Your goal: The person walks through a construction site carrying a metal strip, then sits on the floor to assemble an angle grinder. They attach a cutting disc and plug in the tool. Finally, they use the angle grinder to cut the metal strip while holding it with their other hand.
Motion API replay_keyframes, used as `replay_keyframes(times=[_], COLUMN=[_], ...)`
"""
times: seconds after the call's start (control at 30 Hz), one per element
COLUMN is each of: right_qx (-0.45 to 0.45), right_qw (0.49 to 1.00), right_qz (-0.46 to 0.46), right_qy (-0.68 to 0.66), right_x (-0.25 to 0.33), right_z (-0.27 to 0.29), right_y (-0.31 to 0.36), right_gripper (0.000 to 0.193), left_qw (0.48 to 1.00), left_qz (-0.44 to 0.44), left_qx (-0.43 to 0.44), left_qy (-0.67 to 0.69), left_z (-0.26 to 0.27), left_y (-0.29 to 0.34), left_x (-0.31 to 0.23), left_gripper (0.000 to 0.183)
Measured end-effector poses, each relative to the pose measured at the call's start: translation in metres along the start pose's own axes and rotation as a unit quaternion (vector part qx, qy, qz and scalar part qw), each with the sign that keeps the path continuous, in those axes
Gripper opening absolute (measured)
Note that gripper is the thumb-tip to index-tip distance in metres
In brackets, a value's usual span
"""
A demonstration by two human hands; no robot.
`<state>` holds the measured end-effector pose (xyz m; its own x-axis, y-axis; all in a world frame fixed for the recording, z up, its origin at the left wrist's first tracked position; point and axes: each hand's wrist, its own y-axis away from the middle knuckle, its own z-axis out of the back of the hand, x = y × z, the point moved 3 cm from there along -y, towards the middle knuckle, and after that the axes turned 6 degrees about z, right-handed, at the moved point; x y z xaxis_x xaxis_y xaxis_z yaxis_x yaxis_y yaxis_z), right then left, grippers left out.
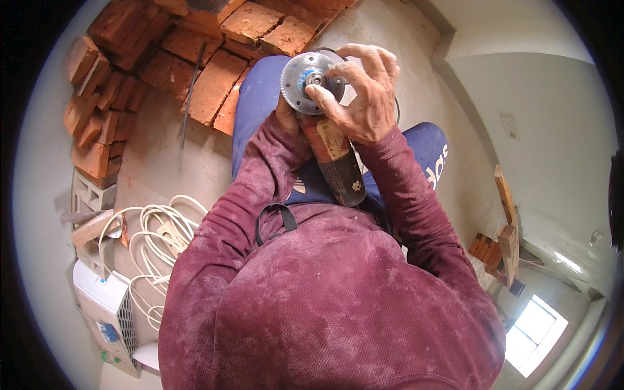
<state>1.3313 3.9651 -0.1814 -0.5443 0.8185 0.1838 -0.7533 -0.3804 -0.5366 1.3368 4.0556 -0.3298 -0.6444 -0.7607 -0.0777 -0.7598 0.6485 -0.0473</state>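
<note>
Your right hand (pixel 367 97) curls around the head of the grinder (pixel 331 153) held over your lap, thumb on the disc (pixel 305 75) hub, while your left hand (pixel 286 117) grips its body from beneath, mostly hidden.

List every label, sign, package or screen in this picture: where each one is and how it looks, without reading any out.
Worn label: on the angle grinder body under the right hand, pale yellowish patch on red casing.
White logo print: on the blue trouser knee, right of the grinder.
Pale wall plate: on the right wall, small rectangle.
No packages or screens are visible.
</note>
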Motion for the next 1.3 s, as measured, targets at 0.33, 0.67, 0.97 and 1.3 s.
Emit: replay_keyframes(times=[0.33,0.67,0.97,1.3], right_qx=[0.005,0.025,0.021,0.035], right_qw=[1.000,0.999,0.996,0.997], right_qz=[-0.007,0.029,0.035,0.033], right_qy=[-0.028,-0.027,-0.083,-0.053], right_x=[0.000,0.006,-0.001,-0.001], right_z=[0.000,0.010,0.006,0.008], right_y=[0.000,0.000,0.003,0.001], right_gripper=[0.030,0.033,0.027,0.031], left_qw=[0.998,0.998,0.997,0.996], left_qz=[-0.014,-0.020,-0.030,-0.029], left_qx=[-0.051,-0.032,-0.071,-0.084], left_qy=[0.032,-0.044,-0.013,0.015], left_z=[-0.003,-0.003,-0.012,-0.015], left_y=[-0.004,-0.003,0.000,-0.003], left_x=[0.001,-0.004,0.001,0.001], left_gripper=[0.061,0.063,0.063,0.059])
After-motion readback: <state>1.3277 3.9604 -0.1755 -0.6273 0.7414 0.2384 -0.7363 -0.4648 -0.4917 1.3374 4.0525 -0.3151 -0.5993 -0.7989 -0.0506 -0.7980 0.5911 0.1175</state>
